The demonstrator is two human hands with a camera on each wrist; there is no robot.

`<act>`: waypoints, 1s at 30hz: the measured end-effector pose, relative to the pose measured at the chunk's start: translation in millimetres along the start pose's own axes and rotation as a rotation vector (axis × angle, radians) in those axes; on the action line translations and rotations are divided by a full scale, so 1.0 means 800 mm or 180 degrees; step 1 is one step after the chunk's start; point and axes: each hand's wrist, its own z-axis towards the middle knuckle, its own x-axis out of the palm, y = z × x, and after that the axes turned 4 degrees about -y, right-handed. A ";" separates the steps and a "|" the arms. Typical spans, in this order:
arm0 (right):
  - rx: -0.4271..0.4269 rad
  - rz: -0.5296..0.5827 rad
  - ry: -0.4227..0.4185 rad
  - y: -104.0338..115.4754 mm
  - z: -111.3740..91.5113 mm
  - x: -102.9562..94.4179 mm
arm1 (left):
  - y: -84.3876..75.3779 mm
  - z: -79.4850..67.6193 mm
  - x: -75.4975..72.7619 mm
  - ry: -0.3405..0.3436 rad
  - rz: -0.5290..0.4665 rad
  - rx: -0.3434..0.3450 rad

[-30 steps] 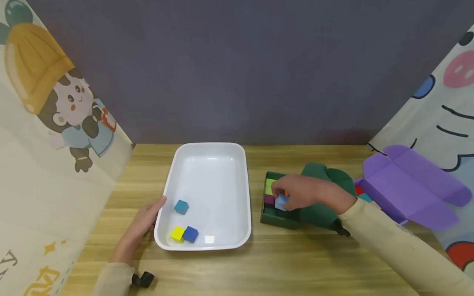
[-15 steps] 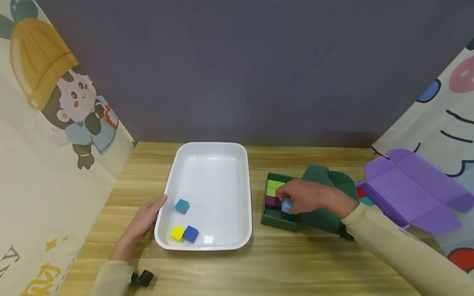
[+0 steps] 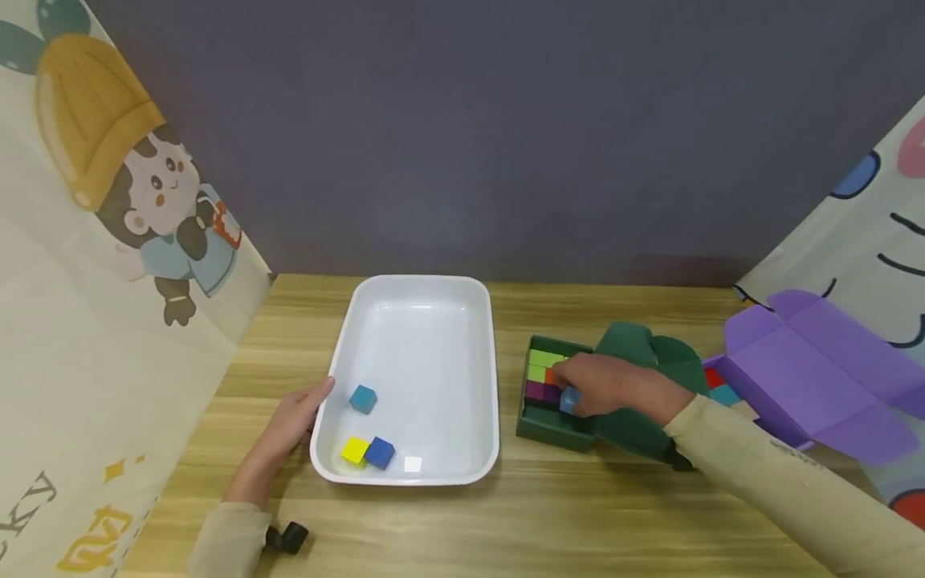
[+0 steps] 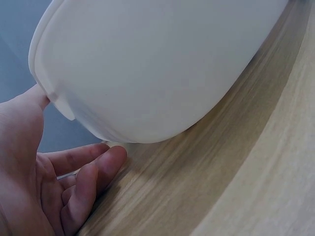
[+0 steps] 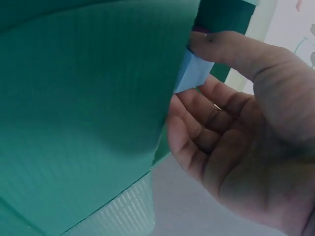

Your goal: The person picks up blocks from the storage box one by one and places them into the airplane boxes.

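Note:
My left hand (image 3: 289, 421) holds the left rim of a white tray (image 3: 494, 385), thumb at the rim and fingers below it in the left wrist view. Inside the tray lie a teal cube (image 3: 363, 399), a yellow cube (image 3: 354, 451) and a blue cube (image 3: 380, 453). My right hand (image 3: 607, 387) pinches a light blue cube (image 5: 196, 71) between thumb and fingers, in an open dark green cardboard box (image 3: 552, 433). Lime green blocks (image 3: 543, 358), an orange block partly behind the fingers, and purple blocks (image 3: 535, 390) sit in that box.
The green box's lid (image 3: 627, 341) folds out to the right under my right forearm. Farther right, an open purple box (image 3: 795, 361) shows red and teal pieces inside. A dark panel (image 3: 462, 144) stands behind the wooden table (image 3: 433, 530).
My right hand has shifted slightly right within the green box with the light blue cube, uncovering more of the purple and lime blocks. The left hand stays on the tray. The head view turned slightly.

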 end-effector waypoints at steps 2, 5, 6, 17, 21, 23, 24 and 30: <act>0.0006 -0.0031 -0.0025 -0.004 0.001 0.002 | 0.000 0.001 0.000 -0.0003 0.0009 -0.0001; 0.0016 -0.0058 -0.0047 -0.007 0.002 0.005 | -0.001 0.002 -0.001 0.0001 0.0041 0.0018; 0.0019 -0.0071 -0.0053 -0.007 0.002 0.005 | -0.001 0.001 -0.002 0.0009 0.0058 0.0037; -0.0042 -0.0347 -0.0202 -0.009 0.010 0.010 | -0.006 0.001 -0.005 0.0003 0.0058 0.0110; -0.0086 -0.0498 -0.0315 -0.014 0.013 0.015 | -0.003 0.001 -0.003 -0.0009 0.0014 0.0092; -0.0111 -0.0518 -0.0373 -0.017 0.013 0.018 | -0.001 0.001 -0.001 -0.0007 0.0014 0.0071; -0.0118 -0.0523 -0.0396 -0.018 0.013 0.019 | -0.001 0.001 0.000 -0.0004 0.0025 0.0069; -0.0126 -0.0470 -0.0509 -0.023 0.010 0.026 | -0.003 0.000 0.002 -0.0033 0.0055 0.0071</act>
